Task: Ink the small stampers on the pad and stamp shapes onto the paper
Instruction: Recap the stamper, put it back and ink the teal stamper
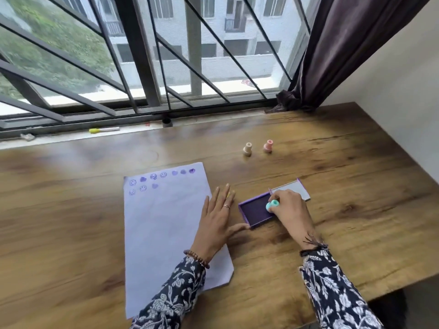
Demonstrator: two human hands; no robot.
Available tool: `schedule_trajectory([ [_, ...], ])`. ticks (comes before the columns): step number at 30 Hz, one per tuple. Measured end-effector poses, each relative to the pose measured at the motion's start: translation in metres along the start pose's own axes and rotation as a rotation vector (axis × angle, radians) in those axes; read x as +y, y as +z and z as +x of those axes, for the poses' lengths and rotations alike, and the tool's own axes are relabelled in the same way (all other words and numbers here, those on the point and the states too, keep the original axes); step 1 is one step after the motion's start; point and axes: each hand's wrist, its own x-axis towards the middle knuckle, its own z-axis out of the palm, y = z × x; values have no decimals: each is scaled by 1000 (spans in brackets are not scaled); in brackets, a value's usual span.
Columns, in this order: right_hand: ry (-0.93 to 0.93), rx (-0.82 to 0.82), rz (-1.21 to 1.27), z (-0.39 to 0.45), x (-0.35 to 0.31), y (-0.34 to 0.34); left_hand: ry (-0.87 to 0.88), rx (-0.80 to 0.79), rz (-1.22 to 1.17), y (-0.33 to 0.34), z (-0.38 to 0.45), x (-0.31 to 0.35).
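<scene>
teal stamper [272, 205] in closed right fingers [281, 201]

wooden table [332, 233] | paper [164, 233] | ink pad [255, 212] | beige stamper [247, 149] | pink stamper [268, 146]

Wooden surface [332, 143] under a barred window [147, 55] at 12 o'clock, daylit; dark curtain [344, 43] and pale wall [403, 91] at 2 o'clock.

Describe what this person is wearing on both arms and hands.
Both arms wear long dark navy sleeves printed with white flowers and leaves. The left hand has a thin ring on one finger and a brown beaded bracelet at the wrist. The right hand has a black thread band with loose frayed ends at the wrist.
</scene>
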Motion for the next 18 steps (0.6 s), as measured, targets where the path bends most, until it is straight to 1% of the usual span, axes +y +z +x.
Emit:
schedule_trajectory([
  [2, 39, 13, 171, -5, -15, 2, -19, 82, -6, -14, -10, -18],
  [4, 38, 13, 327, -14, -45, 15, -69, 171, 22, -35, -23, -46],
  [7, -10, -94, 563, -27, -97, 44, -183, 265, 30, -69, -39, -92],
  [9, -6, -138, 741, -31, -133, 65, -254, 264, 69, -95, -48, -126],
  [10, -1, -137, 785, -30, -149, 74, -288, 235, 79, -107, -50, -142],
  [13, -14, -76, 764, -22, -185, 95, -354, 92, 81, -134, -45, -181],
  [16, -67, 30, 582, -9, -205, 109, -355, -33, 120, -146, -39, -205],
  [18, -91, 71, 454, -1, -212, 115, -342, -77, 117, -144, -39, -213],
])
